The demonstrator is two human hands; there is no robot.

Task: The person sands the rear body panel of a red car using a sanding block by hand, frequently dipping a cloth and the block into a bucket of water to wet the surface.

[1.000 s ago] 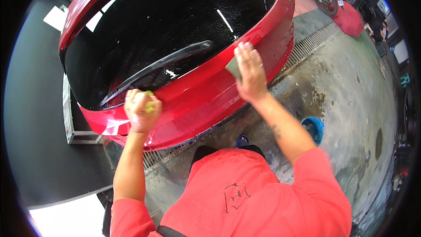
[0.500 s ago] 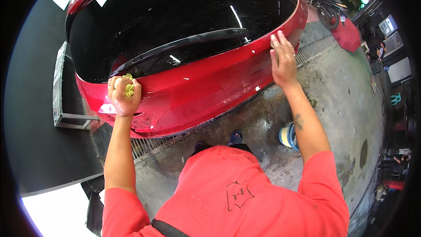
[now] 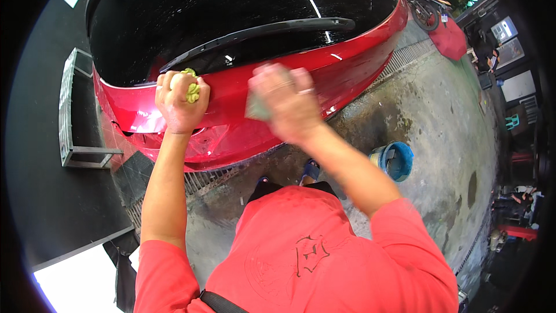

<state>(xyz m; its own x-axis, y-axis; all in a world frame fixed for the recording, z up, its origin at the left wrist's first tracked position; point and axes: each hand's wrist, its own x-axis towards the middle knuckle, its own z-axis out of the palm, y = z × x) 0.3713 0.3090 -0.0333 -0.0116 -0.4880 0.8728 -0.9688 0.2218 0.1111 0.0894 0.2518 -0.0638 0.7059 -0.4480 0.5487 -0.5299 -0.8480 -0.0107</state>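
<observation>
Head view: we note left grip [image 3: 180, 101] clenched around yellow wad [image 3: 192, 88]; right grip [image 3: 285, 98] blurred, flattened over grey-green pad [image 3: 256, 109], presumably spreading pressure. Wad sits toward red panel [image 3: 229, 101]'s left, pad near its middle.

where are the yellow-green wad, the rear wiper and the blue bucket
yellow-green wad [image 3: 193, 93]: head view, lower part of its exposed surface
rear wiper [image 3: 250, 33]: head view, around the middle of its dark length
blue bucket [image 3: 407, 160]: head view, right side of its wall
</observation>
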